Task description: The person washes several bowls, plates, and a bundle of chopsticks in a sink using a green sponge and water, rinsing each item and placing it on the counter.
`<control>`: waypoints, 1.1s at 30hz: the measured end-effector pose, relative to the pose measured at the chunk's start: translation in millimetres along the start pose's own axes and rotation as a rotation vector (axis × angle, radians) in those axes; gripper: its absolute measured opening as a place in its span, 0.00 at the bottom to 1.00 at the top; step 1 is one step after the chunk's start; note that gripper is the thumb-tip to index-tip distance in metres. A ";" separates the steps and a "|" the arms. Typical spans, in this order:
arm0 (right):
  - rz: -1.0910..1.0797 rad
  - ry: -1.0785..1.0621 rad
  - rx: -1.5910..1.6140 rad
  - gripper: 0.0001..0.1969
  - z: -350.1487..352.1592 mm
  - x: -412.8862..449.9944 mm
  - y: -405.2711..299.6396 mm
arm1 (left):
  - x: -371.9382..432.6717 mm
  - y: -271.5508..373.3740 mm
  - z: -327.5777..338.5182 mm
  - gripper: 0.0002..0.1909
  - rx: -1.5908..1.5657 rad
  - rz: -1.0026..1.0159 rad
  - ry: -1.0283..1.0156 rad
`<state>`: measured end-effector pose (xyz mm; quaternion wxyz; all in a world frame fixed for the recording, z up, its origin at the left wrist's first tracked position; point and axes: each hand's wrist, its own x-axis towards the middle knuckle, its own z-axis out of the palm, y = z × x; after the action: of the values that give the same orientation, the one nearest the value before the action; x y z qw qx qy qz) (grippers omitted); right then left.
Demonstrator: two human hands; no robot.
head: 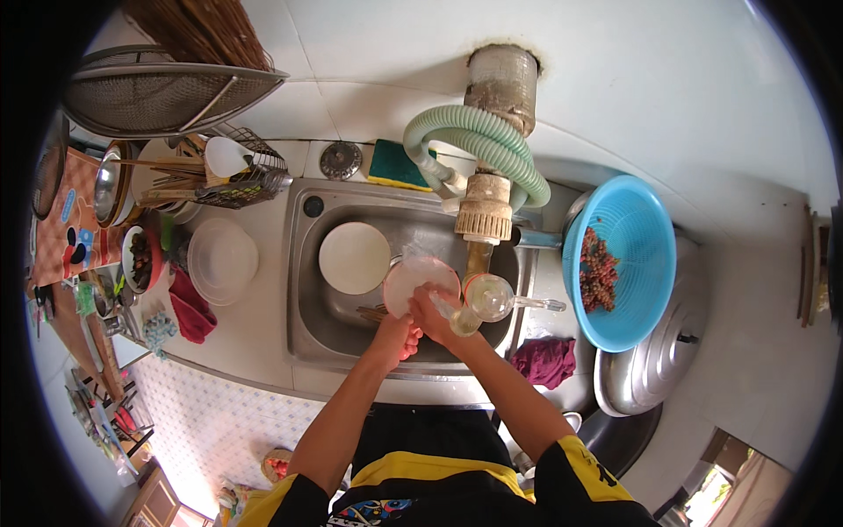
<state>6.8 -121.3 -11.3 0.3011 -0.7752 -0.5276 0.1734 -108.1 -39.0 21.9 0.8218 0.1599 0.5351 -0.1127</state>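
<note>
A round bowl with a pinkish-red rim (409, 280) is tilted over the steel sink (309, 329), near the plastic tap (487, 300). My left hand (394, 339) is at the bowl's lower edge, its fingers curled; what they hold cannot be made out. My right hand (436, 315) reaches onto the bowl, its fingers on the inner face, partly behind the tap spout. Left of it, a white round bowl or plate (354, 258) lies in the sink. Some chopsticks (373, 313) show on the sink floor beneath.
A blue plastic colander (642, 263) with reddish berry clusters stands at the right, near a large metal lid (642, 375) and a maroon cloth (545, 362). At the left are a clear plastic container (222, 261) and a utensil basket (253, 178). A green sponge (400, 165) lies behind the sink.
</note>
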 end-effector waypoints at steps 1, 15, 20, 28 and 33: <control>-0.010 -0.005 -0.016 0.12 -32.1 5.2 -11.6 | -2.7 3.2 5.9 0.09 -0.010 0.007 -0.015; 0.320 0.368 -0.283 0.18 -33.0 24.4 -57.9 | 1.7 -0.5 31.7 0.10 -0.732 -0.300 -0.176; 0.347 -0.052 0.029 0.15 -34.0 55.6 37.2 | -0.3 -9.3 30.6 0.11 -0.774 -0.516 -0.354; 1.119 -0.056 1.803 0.22 -0.1 -7.9 28.0 | 8.7 -7.8 19.9 0.12 -0.932 -0.437 -0.479; 1.205 0.076 1.135 0.24 -9.4 3.0 -35.7 | 43.2 -28.4 7.4 0.13 -0.549 -0.184 -0.215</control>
<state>-12.0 -111.8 19.1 0.5197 -0.6606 0.1565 0.5187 -94.7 -68.7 -19.0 0.8725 -0.1300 0.4678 -0.0539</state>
